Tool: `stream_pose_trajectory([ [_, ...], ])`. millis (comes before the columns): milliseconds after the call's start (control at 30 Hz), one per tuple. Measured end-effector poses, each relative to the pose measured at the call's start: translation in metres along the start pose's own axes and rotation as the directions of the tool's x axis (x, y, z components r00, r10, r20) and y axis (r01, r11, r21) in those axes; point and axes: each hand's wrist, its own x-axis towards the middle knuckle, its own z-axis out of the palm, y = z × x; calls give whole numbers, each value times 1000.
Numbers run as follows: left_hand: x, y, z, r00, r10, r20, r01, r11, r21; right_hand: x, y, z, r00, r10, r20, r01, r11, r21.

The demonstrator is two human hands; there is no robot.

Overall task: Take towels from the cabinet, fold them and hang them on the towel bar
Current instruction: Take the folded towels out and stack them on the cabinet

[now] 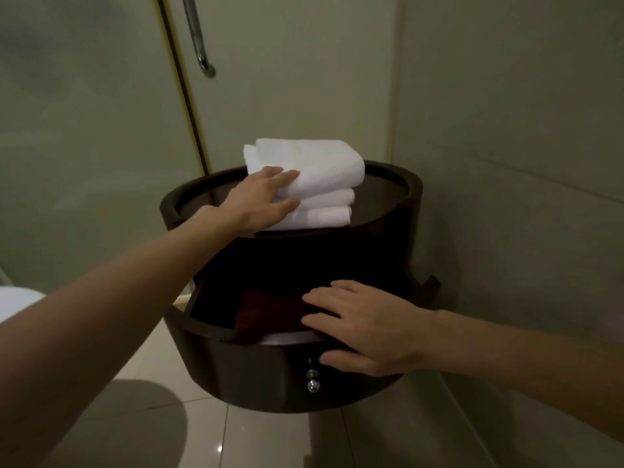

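Drawer (236, 366) juts open beneath stacked towels (320, 170).

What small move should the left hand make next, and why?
The left hand lies flat against the stack of three folded white cloth towels on the round dark wooden cabinet, holding nothing. So it should probably curl its fingers round the top towel and lift it.

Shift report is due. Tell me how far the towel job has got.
Done: three folded white towels are stacked on top of the round cabinet, and its drawer stands open. In hand: the left hand rests on the stack; the right hand lies over the drawer's rim. Left: hanging, since the visible part of the metal bar carries no towel. The drawer's contents are too dark to tell.
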Motion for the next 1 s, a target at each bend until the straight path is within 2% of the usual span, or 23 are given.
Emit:
stream_pose_trajectory([
  [467, -2, 0, 3, 1000, 10, -17, -10, 1000, -24, 21, 27, 17, 994, 21, -110, -38, 987, -159],
  [600, -1, -3, 3, 1000, 16, -1, -16, 999, -37, 29, 39, 24, 988, 43, -152, -79, 968, -239],
  [1000, 1, -5, 3, 1000, 15, 21, -15, 999, -38, 56, 69, 36, 951, 205, -232, -262, 933, -247],
])
